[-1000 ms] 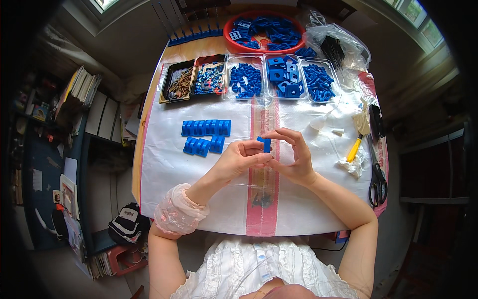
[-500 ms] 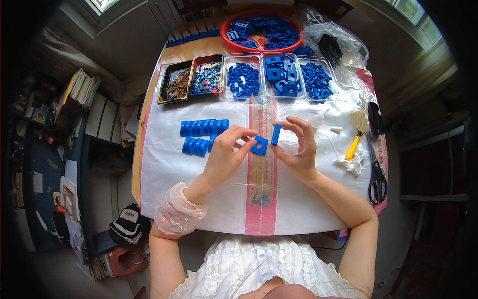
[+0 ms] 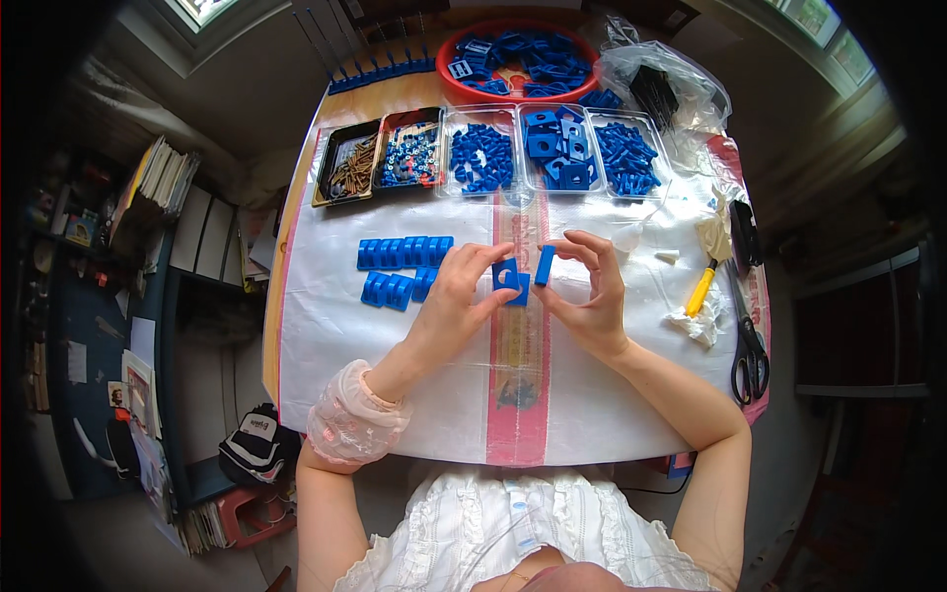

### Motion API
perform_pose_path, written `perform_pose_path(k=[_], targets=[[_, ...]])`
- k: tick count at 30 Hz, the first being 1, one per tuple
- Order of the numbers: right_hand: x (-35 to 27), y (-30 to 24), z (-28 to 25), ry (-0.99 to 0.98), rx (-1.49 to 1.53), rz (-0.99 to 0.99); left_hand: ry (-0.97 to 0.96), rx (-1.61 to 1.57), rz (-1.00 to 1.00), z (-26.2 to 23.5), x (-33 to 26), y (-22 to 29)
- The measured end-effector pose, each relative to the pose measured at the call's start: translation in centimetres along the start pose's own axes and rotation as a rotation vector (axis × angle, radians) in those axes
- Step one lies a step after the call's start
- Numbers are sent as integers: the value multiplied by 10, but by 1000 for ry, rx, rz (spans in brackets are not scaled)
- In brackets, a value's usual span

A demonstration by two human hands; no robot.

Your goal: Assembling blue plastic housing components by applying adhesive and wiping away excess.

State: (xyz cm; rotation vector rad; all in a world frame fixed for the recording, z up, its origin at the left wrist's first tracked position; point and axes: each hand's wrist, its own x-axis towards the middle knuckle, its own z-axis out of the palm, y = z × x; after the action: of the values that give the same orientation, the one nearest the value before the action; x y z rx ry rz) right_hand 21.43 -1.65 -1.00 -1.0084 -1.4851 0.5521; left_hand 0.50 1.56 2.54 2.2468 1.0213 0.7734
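Between thumb and fingertips of my left hand (image 3: 454, 296) is a blue square plate with a round hole (image 3: 505, 266), raised so its face shows. Just behind it, partly covered, a second blue piece (image 3: 523, 292) seems to lie on the table. My right hand (image 3: 595, 299) pinches a narrow blue block (image 3: 545, 265), held upright and edge-on, a short gap from the plate. Left of my hands, a row of blue brackets (image 3: 404, 253) stands close together, with a shorter row (image 3: 387, 290) in front, partly hidden by my left hand.
Trays of screws (image 3: 355, 168), small hardware (image 3: 410, 158) and blue parts (image 3: 483, 158) line the back. Behind stands a red basin (image 3: 449, 89) of blue pieces. At right lie a yellow-handled tool (image 3: 701, 288), black scissors (image 3: 750, 365) and crumpled tissue (image 3: 698, 326).
My left hand has brought the holed plate up and slightly left, uncovering part of another blue piece beneath. The right hand with its block has hardly moved.
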Motion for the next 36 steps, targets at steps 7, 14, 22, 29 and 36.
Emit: perform_pose_path(k=[7,14,22,29,36], targets=[[1,-3,0,-2,-8,-10,-136,-1621,-566,-5,3,-5],[1,-2,0,-17,11,-19,-251,-1850,-568,-2,1,-13],[2,-2,0,-121,138,123,-119,-1058,-280,17,-2,-3],[1,3,-1,-144,253,144,-73,-1072,-302,22,-2,1],[2,2,-3,-201,251,88,-50,-1099,-358,16,-3,2]])
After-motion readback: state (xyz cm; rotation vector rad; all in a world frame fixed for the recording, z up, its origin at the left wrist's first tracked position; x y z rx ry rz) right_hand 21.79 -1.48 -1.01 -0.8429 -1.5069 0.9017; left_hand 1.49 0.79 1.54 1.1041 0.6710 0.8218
